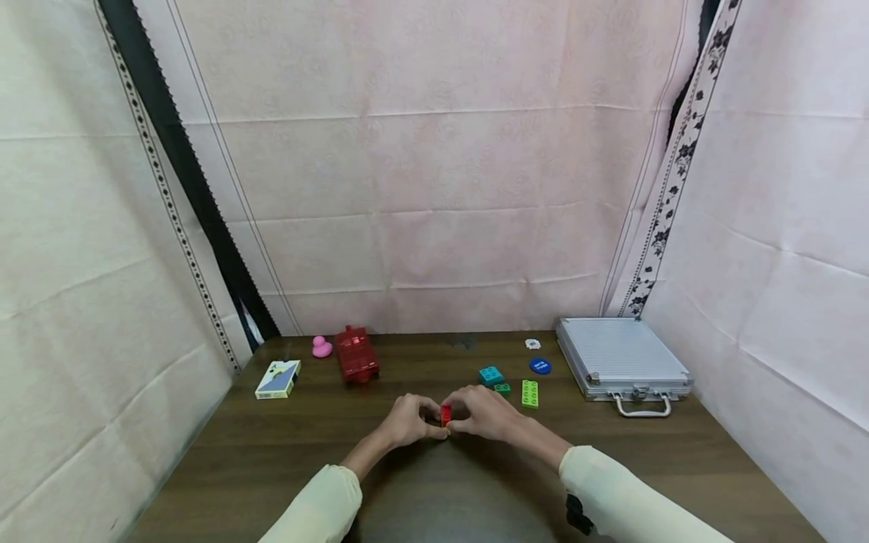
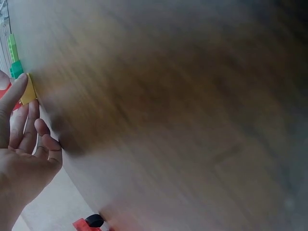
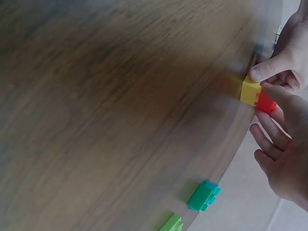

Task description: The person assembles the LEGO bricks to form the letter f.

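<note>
Both hands meet over the middle of the table around two toy bricks set against each other. My left hand [image 1: 409, 420] pinches the yellow brick [image 3: 250, 91] between thumb and fingers. From the other side my right hand [image 1: 485, 413] grips the red brick [image 1: 445, 415], which lies on the studded side of the yellow one. Whether the two bricks are fully pressed together I cannot tell. In the left wrist view, the left thumb covers part of the yellow brick [image 2: 29, 90]. Fingers hide much of the red brick [image 3: 266, 101] in the right wrist view.
Beyond the right hand lie a teal brick [image 1: 490, 375], a green brick [image 1: 502, 388], a lime brick [image 1: 530, 394], a blue disc [image 1: 540, 366] and a small white piece [image 1: 532, 344]. A silver case [image 1: 624, 354] stands right; a red toy car [image 1: 357, 354], pink duck [image 1: 322, 347] and card box [image 1: 277, 379] left.
</note>
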Motion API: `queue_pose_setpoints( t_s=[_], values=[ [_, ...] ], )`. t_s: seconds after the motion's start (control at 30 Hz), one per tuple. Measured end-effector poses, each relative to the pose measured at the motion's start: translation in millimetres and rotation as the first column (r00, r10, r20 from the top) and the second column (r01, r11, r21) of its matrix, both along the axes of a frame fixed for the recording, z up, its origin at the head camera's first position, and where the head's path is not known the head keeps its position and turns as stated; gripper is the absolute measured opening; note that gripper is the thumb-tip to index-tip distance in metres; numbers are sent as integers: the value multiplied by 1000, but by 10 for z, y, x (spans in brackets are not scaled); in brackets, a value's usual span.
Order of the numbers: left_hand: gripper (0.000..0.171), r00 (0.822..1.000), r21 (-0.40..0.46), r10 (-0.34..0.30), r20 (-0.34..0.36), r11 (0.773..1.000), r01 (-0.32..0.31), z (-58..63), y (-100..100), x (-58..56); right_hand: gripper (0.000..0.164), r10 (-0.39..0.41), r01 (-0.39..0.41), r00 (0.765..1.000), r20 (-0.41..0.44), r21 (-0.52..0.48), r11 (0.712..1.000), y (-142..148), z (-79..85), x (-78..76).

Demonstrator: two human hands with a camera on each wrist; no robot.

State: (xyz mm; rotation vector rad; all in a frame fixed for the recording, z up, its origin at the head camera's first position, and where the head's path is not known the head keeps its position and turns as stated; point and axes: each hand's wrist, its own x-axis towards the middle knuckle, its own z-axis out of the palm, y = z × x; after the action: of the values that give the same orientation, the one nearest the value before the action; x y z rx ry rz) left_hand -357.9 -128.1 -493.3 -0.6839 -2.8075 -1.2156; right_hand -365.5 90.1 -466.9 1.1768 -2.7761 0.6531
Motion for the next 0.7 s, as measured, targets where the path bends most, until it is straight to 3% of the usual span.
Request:
queue_pose_setpoints(
  t_s=[0.3,0.7],
  values=[
    [24,1000,4,4,-2,1000,-4,-29,-17,-13,31,-5,5,1000,2,-10,1000,-27,-18,-3],
    [25,1000,13,-8,-7,1000,8,-40,-15,-27,32,-53,55,998,-35,59,997,-37,-66,17]
  ],
)
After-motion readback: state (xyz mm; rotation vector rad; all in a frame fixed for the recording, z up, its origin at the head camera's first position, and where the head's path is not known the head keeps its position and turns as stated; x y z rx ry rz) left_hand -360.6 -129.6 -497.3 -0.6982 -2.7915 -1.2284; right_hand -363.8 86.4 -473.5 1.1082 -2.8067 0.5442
